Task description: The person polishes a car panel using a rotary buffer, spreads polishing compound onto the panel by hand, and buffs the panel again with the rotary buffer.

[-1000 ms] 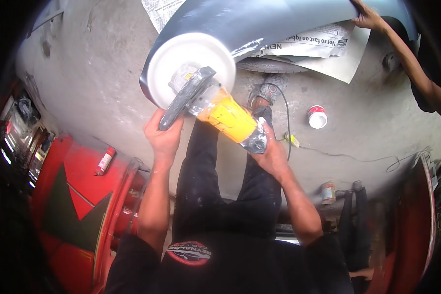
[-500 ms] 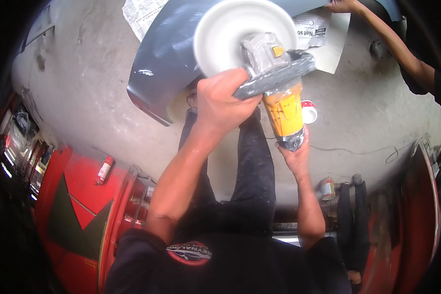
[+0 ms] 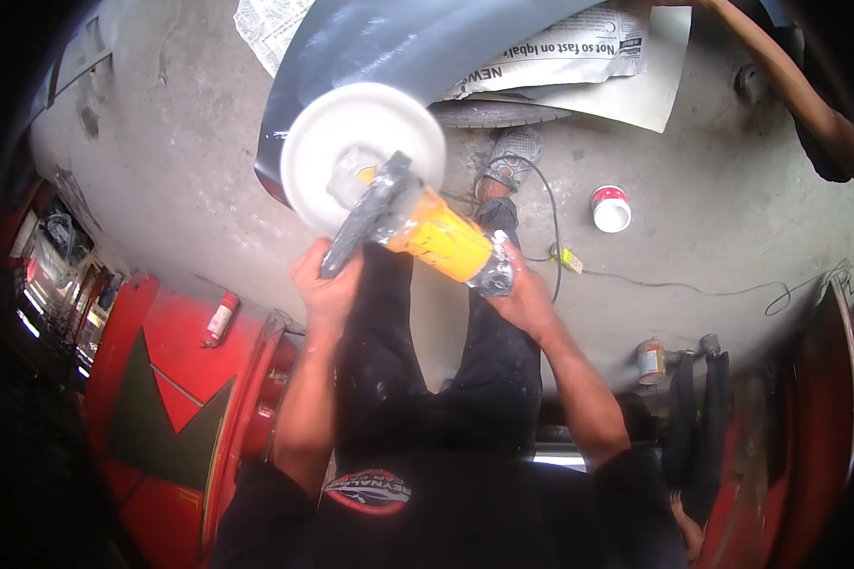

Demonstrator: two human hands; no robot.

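A yellow power polisher with a round white pad lies over the left end of a dark grey-blue curved car panel. My left hand is wrapped round the polisher's dark side handle, below the pad. The rear end of the yellow body sits in my right hand. Pale streaks mark the panel's surface. Sheets of newspaper show beneath and beside the panel.
Another person's arm reaches in at the upper right. A red-and-white tub, a cable and a can are on the right. At the left, a small red bottle rests on a red panel.
Since half a second ago, the polisher and both my hands have swung left and down from the panel's middle to its left end. My grip on the tool is kept.
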